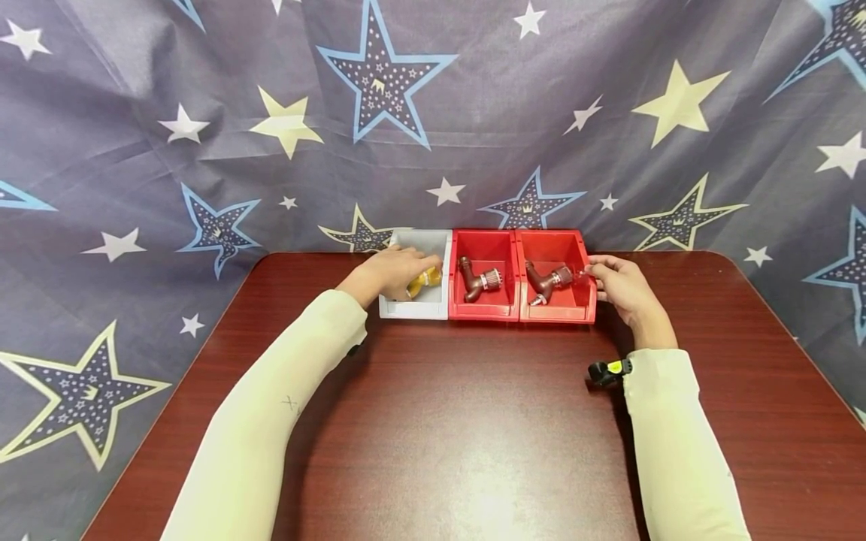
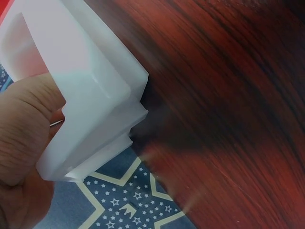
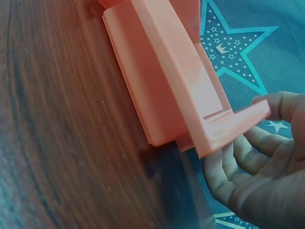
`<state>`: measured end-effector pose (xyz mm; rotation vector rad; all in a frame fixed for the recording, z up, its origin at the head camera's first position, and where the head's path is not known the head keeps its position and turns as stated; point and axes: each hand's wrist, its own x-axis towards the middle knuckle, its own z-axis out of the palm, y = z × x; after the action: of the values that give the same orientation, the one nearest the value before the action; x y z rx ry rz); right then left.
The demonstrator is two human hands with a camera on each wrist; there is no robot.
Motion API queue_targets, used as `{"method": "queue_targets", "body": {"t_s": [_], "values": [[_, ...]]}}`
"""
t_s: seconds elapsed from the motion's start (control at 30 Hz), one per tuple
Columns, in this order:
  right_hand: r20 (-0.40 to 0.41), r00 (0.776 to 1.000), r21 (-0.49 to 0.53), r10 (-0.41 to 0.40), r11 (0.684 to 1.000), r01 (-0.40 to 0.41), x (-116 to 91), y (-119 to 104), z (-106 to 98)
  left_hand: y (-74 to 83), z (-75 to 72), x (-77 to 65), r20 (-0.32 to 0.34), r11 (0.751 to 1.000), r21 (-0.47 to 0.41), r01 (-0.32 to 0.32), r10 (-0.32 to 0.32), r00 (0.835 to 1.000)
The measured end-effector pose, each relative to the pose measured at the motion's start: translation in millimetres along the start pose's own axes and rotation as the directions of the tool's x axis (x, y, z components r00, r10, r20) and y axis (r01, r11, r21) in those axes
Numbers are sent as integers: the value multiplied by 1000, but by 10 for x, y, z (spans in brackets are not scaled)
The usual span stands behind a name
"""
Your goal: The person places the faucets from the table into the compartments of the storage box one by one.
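My left hand [image 1: 395,272] reaches over the side wall of a pale grey bin [image 1: 414,309], its fingers curled around a yellow fitting [image 1: 424,281] inside. In the left wrist view, the bin's wall [image 2: 81,90] hides the fingertips. With thumb and fingers, my right hand [image 1: 625,289] pinches the outer side wall of the right-hand red bin [image 1: 558,314]. That wall stands between thumb and fingers in the right wrist view. A brown tap-like fitting [image 1: 544,279] with a ribbed collar lies inside this bin.
Between them stands another red bin [image 1: 483,310], holding a similar brown fitting [image 1: 476,281]. The three bins sit side by side near the back edge of the dark red wooden table [image 1: 467,421]. A star-patterned cloth [image 1: 433,165] hangs behind.
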<state>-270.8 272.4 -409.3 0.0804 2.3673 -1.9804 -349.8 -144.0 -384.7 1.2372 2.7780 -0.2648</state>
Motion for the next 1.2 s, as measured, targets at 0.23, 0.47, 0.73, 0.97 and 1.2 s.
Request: {"method": "queue_targets", "body": {"t_s": [0.23,0.47,0.73,0.97,1.2], "values": [[-3,1000,7,0,1000,0,13,16,-3,-8,15,6,5,1000,-8,15,-15,1000],[-6,1000,-22,5,1000,-5,18,16,10,-8,4,-22,10,1000,-3,23,-23,1000],[17,1000,-85,8,996,-6,57,-28,28,-16,-84,-93,-3,999,-12,42,-42,999],[33,999,-150,8,989,-3,52,-87,13,12,-169,-136,12,997,-21,74,-74,997],[2,996,-421,-90,903,82,34,-181,-8,65,-222,-152,-25,995,-23,95,-95,995]]}}
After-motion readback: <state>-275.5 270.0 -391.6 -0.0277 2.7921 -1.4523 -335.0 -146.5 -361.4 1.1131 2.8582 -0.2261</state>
